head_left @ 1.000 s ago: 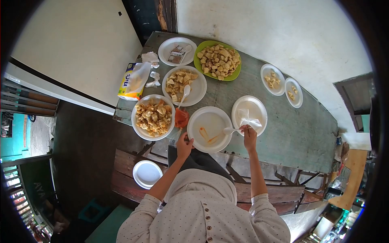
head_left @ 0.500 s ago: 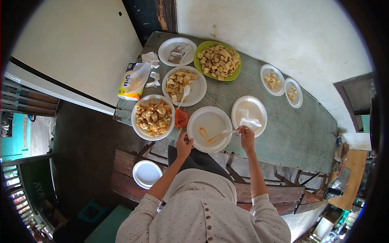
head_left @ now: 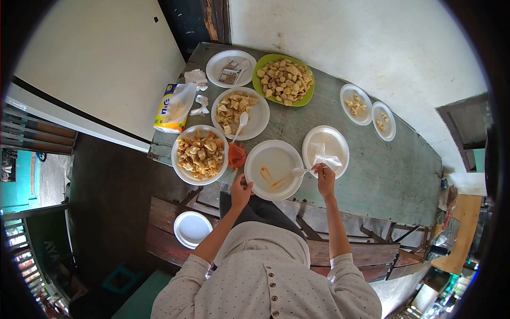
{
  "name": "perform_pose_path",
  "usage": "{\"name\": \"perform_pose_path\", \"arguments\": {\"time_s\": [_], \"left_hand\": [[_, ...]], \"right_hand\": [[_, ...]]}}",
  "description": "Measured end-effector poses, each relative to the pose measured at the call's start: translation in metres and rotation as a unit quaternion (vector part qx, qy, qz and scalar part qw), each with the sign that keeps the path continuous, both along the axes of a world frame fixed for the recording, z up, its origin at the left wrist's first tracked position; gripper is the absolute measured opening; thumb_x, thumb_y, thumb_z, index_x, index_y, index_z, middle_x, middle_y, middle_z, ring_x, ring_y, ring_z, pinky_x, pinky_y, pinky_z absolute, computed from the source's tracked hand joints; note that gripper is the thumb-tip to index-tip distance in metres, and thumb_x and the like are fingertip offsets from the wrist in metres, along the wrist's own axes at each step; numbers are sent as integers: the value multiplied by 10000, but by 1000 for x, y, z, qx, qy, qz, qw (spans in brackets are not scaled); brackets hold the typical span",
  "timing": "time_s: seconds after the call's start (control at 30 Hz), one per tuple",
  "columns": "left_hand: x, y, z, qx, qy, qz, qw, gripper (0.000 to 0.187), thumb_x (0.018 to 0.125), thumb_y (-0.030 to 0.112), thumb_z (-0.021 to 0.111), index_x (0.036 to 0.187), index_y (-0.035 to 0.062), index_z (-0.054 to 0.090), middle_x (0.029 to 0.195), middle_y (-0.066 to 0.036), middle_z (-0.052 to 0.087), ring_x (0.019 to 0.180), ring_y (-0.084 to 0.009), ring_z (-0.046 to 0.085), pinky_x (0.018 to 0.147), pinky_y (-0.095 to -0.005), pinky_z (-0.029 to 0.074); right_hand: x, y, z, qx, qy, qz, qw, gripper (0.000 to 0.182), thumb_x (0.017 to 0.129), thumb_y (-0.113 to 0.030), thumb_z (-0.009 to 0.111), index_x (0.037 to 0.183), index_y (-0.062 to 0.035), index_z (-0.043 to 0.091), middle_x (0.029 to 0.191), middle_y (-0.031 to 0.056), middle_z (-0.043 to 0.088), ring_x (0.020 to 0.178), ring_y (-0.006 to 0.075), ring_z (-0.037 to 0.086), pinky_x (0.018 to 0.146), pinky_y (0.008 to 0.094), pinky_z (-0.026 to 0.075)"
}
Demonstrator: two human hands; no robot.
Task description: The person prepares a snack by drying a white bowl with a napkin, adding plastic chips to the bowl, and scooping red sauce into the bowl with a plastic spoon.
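My left hand point(head_left: 241, 192) grips the left rim of a white plate point(head_left: 255, 183) at the table's near edge. Orange-red sauce streaks point(head_left: 266, 174) mark the plate's inside. In my right hand point(head_left: 325, 179) is a white plastic spoon point(head_left: 300, 172), its bowl over the plate's right side. Just beyond that hand, a second white plate point(head_left: 313, 137) carries a see-through plastic bag point(head_left: 323, 154). Left of the sauced plate lies a red sauce packet point(head_left: 237, 156), with another white spoon point(head_left: 243, 123) reaching from it onto a plate of food pieces point(head_left: 234, 106).
A white plate heaped with folded fried pieces point(head_left: 201, 154) stands at left, near a tissue pack point(head_left: 174, 106). Farther back are a green bowl of chunks point(head_left: 286, 80) and a plate with a printed packet point(head_left: 231, 72). Two small plates point(head_left: 355, 105) sit by the wall. A plate point(head_left: 193, 229) rests on the bench.
Almost nothing differs. My right hand and its spoon have shifted very slightly to the right; my left hand stays at the plate's rim.
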State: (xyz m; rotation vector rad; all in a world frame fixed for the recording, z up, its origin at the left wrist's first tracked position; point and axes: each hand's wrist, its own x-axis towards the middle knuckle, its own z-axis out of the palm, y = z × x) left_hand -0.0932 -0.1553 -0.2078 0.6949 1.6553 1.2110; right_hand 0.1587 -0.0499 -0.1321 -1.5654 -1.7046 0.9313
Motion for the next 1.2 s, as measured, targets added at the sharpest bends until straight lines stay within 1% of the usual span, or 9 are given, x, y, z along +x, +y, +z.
{"name": "perform_pose_path", "arguments": {"time_s": [0.2, 0.3, 0.5, 0.6, 0.7, 0.8, 0.87, 1.07, 1.2], "left_hand": [[0, 1, 1, 3, -5, 4, 1000, 366, 762, -7, 592, 1106, -45, 470, 858, -103, 524, 606, -153, 610, 471, -253, 543], [0, 0, 1, 6, 17, -3, 1000, 362, 762, -5, 593, 1101, -44, 474, 857, -109, 532, 599, -152, 609, 465, -250, 537], [1, 0, -4, 11, 19, -2, 1000, 352, 763, -7, 591, 1093, -43, 476, 858, -108, 528, 589, -149, 607, 464, -247, 536], [1, 2, 1, 5, -3, 5, 1000, 356, 760, -5, 594, 1094, -42, 475, 859, -105, 526, 589, -147, 607, 467, -248, 539], [1, 1, 2, 2, 10, 5, 1000, 361, 758, -9, 595, 1095, -42, 472, 857, -101, 523, 589, -145, 606, 470, -246, 541], [0, 1, -3, 2, 9, -7, 1000, 365, 756, -11, 597, 1097, -43, 471, 852, -98, 518, 585, -143, 604, 466, -245, 539], [1, 1, -3, 17, 22, -3, 1000, 368, 755, -13, 597, 1099, -44, 469, 850, -96, 518, 583, -141, 602, 460, -245, 537], [1, 2, 0, 9, 7, 5, 1000, 360, 755, -11, 598, 1092, -44, 476, 852, -96, 518, 586, -141, 602, 458, -247, 537], [0, 1, -2, 9, -4, -1, 1000, 355, 758, -7, 599, 1090, -43, 478, 853, -98, 516, 588, -144, 604, 460, -247, 537]], "right_hand": [[-13, -12, -18, -29, 36, 39, 998, 241, 885, -101, 446, 738, 38, 577, 740, 65, 583, 646, 129, 531, 611, 248, 434], [-11, -9, -15, -19, 41, 39, 998, 200, 851, -110, 443, 774, 0, 591, 687, 92, 579, 636, 176, 561, 614, 276, 429], [-5, -1, 3, -12, -14, -4, 1000, 216, 860, -114, 436, 758, 2, 587, 673, 93, 567, 629, 177, 556, 609, 278, 427], [-16, -8, -5, -10, 35, 17, 999, 219, 860, -120, 441, 755, 4, 588, 666, 100, 567, 617, 182, 554, 599, 282, 427], [-17, -9, -9, -8, 31, 46, 998, 223, 861, -122, 439, 756, 4, 590, 665, 100, 566, 614, 180, 553, 593, 282, 426], [-8, 0, 0, -4, -2, 9, 1000, 220, 858, -119, 436, 761, 7, 589, 669, 98, 566, 620, 178, 553, 598, 283, 426], [-6, 3, 11, 9, -37, 7, 999, 243, 887, -117, 443, 744, 17, 587, 684, 59, 578, 624, 127, 530, 594, 248, 420], [-18, -9, -11, -14, 33, 33, 999, 259, 891, -126, 438, 737, 20, 587, 690, 60, 582, 622, 130, 530, 590, 255, 422], [-11, -1, -1, -3, -17, -2, 1000, 274, 897, -134, 431, 731, 21, 585, 696, 60, 587, 635, 131, 541, 608, 255, 434]]}}
